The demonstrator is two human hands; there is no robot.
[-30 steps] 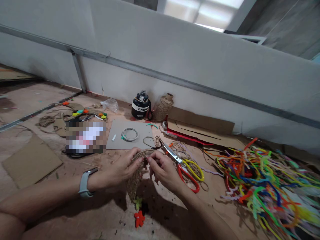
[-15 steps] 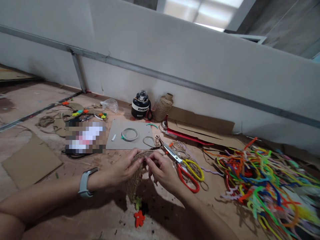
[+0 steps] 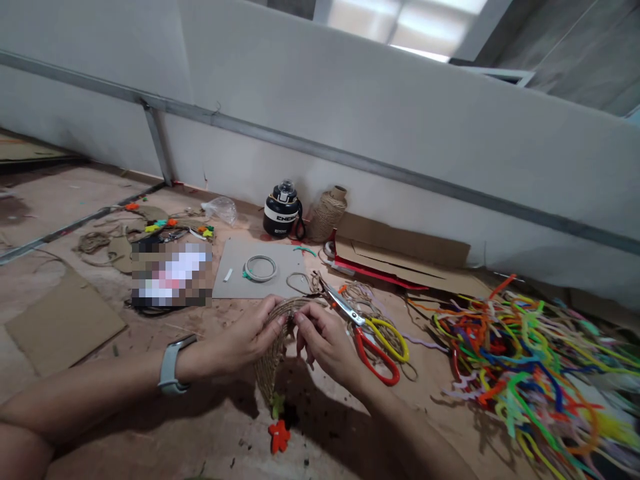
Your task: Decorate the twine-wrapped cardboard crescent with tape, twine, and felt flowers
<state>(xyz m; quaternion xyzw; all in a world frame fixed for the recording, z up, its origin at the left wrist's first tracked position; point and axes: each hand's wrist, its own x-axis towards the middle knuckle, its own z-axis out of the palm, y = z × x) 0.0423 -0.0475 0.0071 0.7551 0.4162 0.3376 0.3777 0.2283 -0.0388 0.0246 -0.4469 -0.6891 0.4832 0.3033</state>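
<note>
A curved piece wrapped in brown twine (image 3: 269,367) is held up above the table. My left hand (image 3: 255,337) pinches its upper part between thumb and fingers. Close beside it, my right hand (image 3: 323,337) has thumb and fingertips pressed together at the inner edge of the twine piece; what they pinch is too small to make out. A green flower (image 3: 278,405) and an orange flower (image 3: 279,437) are at the lower end of the piece. Scissors (image 3: 356,319) with red and yellow handles lie just beyond my right hand.
A tape roll (image 3: 261,268) lies on a grey board (image 3: 230,283). Behind stand a black bottle (image 3: 281,212) and a twine spool (image 3: 329,213). Colourful pipe cleaners (image 3: 530,367) are heaped at right, near cardboard strips (image 3: 400,257). At left lie a cardboard sheet (image 3: 67,320) and flower-decorated twine pieces (image 3: 187,227).
My right fingertips have shifted slightly right and up along the twine piece. The lower end of the piece has swung slightly right. My left hand keeps its grip.
</note>
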